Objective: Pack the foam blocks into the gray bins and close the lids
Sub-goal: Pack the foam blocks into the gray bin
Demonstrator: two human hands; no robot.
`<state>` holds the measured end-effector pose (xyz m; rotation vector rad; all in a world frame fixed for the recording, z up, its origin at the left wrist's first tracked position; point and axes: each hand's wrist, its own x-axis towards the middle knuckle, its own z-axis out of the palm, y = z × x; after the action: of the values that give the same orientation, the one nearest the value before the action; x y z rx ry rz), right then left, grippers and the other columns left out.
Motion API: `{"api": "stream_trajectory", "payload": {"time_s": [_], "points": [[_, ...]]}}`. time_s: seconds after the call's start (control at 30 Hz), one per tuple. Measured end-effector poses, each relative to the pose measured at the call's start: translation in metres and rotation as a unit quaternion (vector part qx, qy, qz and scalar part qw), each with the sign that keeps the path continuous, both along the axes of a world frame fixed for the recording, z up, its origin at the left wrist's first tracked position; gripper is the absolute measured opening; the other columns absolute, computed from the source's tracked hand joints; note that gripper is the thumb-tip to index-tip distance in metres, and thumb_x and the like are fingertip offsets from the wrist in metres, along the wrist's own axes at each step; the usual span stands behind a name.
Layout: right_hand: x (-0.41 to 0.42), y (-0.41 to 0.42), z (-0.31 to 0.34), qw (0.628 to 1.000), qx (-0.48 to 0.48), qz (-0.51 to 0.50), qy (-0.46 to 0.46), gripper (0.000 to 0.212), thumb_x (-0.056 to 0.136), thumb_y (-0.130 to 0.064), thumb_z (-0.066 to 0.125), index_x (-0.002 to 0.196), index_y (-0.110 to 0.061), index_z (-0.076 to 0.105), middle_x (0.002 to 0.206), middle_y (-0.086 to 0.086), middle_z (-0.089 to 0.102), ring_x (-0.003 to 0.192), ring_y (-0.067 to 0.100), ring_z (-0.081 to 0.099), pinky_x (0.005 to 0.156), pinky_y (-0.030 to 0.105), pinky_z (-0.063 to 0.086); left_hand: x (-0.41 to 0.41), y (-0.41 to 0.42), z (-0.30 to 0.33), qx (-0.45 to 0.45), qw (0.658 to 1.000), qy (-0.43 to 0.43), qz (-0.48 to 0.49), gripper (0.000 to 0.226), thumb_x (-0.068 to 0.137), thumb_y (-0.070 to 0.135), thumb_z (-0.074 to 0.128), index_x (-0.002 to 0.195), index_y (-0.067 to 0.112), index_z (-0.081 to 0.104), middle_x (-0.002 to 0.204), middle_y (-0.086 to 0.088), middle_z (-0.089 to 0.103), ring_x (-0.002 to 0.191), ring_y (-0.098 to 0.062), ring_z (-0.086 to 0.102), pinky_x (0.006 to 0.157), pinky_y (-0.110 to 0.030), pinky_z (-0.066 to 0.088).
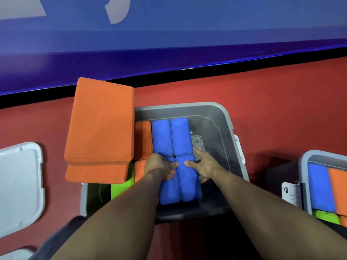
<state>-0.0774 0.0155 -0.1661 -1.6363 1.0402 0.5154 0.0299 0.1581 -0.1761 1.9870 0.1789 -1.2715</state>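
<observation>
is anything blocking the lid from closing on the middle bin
Yes. Two flat orange foam slabs are stacked over the left rim of the open gray plastic bin, and both hands, left and right, are inside on the near blue foam blocks. The pale gray lid lies on the floor to the left.

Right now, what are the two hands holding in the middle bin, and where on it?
The left hand and right hand grip the pair of near blue foam blocks at their far ends, one from each side, inside the gray bin.
</observation>
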Motion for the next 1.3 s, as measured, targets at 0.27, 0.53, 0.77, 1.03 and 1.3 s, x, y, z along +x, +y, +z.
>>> {"api": "stream_trajectory", "payload": {"time_s": [0.27,0.53,0.77,1.03,1.3], "points": [[0.001,0.008,0.016,1.000,-0.019,-0.007,-0.005,0.068,0.092,-0.031,0.074,0.145,-0.054,0.038,0.099,-0.015,0.062,0.093,0.017,0.064,0.058,0.037,0.056,0.000,0.005,0.029,-0.025,0.999,-0.021,-0.024,0.034,0.082,0.028,0.085,0.083,0.008,0.058,0.071,-0.011,0.070,0.048,-0.022,0.063,0.046,-0.026,0.048],[0.027,0.019,0.081,0.987,-0.137,0.040,-0.080,0.074,0.093,-0.033,0.071,0.156,-0.016,0.037,0.136,0.006,0.060,0.114,0.018,0.058,0.104,0.031,0.044,0.022,0.003,0.128,-0.200,0.973,-0.113,-0.026,0.027,0.086,0.029,0.081,0.090,0.010,0.062,0.078,-0.005,0.068,0.064,-0.018,0.065,0.053,-0.023,0.052],[0.044,0.053,0.169,0.978,-0.117,0.024,-0.174,0.059,0.091,-0.035,0.073,0.144,-0.024,0.051,0.138,0.003,0.061,0.109,0.022,0.069,0.088,0.032,0.056,0.059,0.057,0.218,-0.278,0.907,-0.311,0.058,0.044,0.082,0.039,0.082,0.114,0.013,0.066,0.093,-0.002,0.072,0.080,-0.009,0.066,0.075,-0.024,0.051],[0.093,0.129,0.164,0.975,-0.020,0.081,-0.207,0.060,0.089,-0.024,0.077,0.143,-0.016,0.051,0.127,0.006,0.067,0.107,0.016,0.068,0.097,0.033,0.055,0.108,0.176,0.208,-0.085,0.940,-0.313,0.109,0.092,0.075,0.051,0.084,0.147,0.011,0.043,0.147,-0.009,0.049,0.130,-0.023,0.051,0.109,-0.040,0.043],[0.113,0.143,0.157,0.982,0.025,0.090,-0.161,0.092,0.074,-0.056,0.082,0.152,-0.034,0.038,0.143,-0.007,0.052,0.118,0.012,0.060,0.090,0.031,0.054,0.114,0.177,0.180,-0.007,0.986,-0.166,0.031,0.088,0.068,0.069,0.078,0.126,0.004,0.063,0.121,-0.013,0.068,0.096,-0.026,0.066,0.080,-0.038,0.056]]}}
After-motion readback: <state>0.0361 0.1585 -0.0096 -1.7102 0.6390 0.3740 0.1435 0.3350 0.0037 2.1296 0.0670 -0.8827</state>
